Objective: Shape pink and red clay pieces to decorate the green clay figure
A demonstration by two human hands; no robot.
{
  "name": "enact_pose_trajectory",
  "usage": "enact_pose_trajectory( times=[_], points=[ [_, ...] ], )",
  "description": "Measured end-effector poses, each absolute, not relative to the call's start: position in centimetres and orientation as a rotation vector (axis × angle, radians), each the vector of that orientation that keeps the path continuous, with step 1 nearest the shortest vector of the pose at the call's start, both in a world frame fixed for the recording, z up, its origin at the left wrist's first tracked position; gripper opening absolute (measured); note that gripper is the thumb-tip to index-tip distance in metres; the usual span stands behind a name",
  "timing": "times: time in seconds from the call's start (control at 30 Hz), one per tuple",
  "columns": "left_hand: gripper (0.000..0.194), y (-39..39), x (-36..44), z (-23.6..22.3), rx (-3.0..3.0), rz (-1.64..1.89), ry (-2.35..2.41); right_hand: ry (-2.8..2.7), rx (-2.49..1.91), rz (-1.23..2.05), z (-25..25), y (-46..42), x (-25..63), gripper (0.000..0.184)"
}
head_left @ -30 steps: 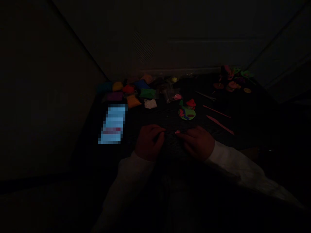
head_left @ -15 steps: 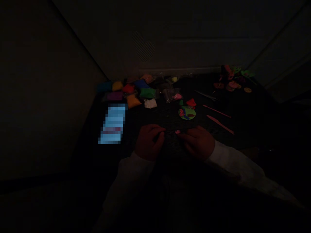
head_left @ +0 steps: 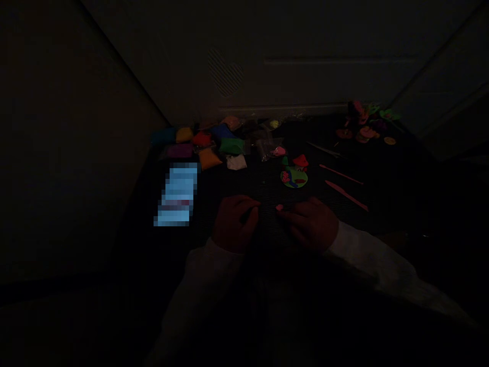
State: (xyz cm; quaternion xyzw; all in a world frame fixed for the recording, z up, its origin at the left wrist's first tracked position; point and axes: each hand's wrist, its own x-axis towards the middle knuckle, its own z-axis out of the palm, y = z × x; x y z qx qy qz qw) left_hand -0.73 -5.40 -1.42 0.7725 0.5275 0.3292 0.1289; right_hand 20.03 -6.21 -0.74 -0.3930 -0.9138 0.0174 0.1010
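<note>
In dim light, my right hand (head_left: 314,224) has a small pink piece of clay (head_left: 279,208) at its fingertips, close to the dark tabletop. Its other fingers are curled in. To the left, my left hand (head_left: 236,223) rests with thumb and forefinger drawn together; whatever lies between them, if anything, cannot be made out. Just beyond the hands sits a round green clay base (head_left: 304,178) with a blue strip, pink bits and a brown piece on it. A red-capped clay mushroom house (head_left: 301,162) and a small green cone (head_left: 285,160) stand at its back edge.
A lit phone (head_left: 178,193), its screen pixelated, lies at left. Bags of coloured clay (head_left: 232,146) line the back. At right are a pink clay knife (head_left: 347,195), a thin pink tool (head_left: 341,174), scissors (head_left: 324,149) and finished clay figures (head_left: 367,133).
The picture is slightly darker. Both hands and the pink clay piece stay in practically the same place.
</note>
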Motion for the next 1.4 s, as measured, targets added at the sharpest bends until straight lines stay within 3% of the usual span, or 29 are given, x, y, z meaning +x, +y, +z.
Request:
enact_pose_trajectory(
  times=[1.4],
  points=[
    [0.017, -5.42, -0.80, -1.42, 2.238, 0.977, 1.532, -2.474, -1.407, 0.042, -0.91, -5.82, 19.60, 0.030]
  ],
)
